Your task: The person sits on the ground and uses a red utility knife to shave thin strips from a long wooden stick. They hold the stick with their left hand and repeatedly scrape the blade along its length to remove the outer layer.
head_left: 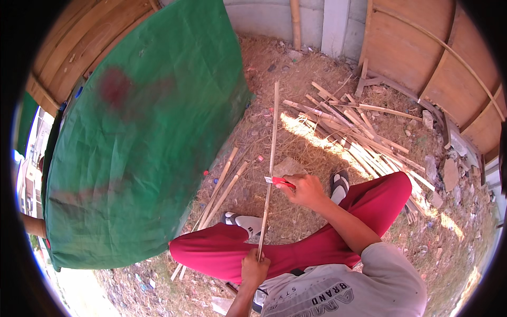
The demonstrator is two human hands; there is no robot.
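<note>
Bamboo strip (270, 153) in closed left hand (254, 268) grip (right hand (306, 190) grip tight around red-handled knife (279, 182))

No packages, labels, signs or screens to call here. The one bit of print on show is the dark lettering across the person's grey shirt (338, 293), at the bottom edge, just below the red trousers (317, 248). Small scraps of litter lie near the shirt, too tiny to tell apart.
</note>
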